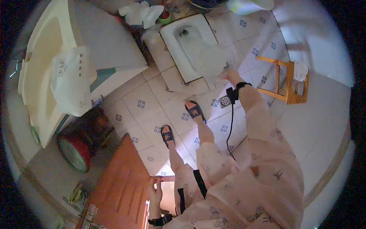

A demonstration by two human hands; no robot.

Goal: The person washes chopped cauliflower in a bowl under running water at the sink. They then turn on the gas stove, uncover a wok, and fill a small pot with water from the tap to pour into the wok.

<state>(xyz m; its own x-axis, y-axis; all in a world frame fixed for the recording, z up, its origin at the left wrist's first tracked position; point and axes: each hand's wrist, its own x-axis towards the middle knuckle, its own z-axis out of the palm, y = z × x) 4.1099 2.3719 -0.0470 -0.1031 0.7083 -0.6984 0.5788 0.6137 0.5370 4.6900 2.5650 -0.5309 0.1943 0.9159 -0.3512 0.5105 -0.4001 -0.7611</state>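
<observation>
My right hand, with a black strap on its wrist, is closed on the edge of a pale, blurred, translucent bag-like thing. That thing hangs over the lower right part of a white squat toilet set in the tiled floor. Low in the view, my left hand is beside the edge of an orange-brown door, fingers stretched and slightly apart, with nothing visible in them. It also wears a black wrist strap.
A small wooden stool lies at the right. On the left is a cream washbasin with a white bag on it. Below stands a red-rimmed basin. A floor drain and a dangling black cable are near my feet.
</observation>
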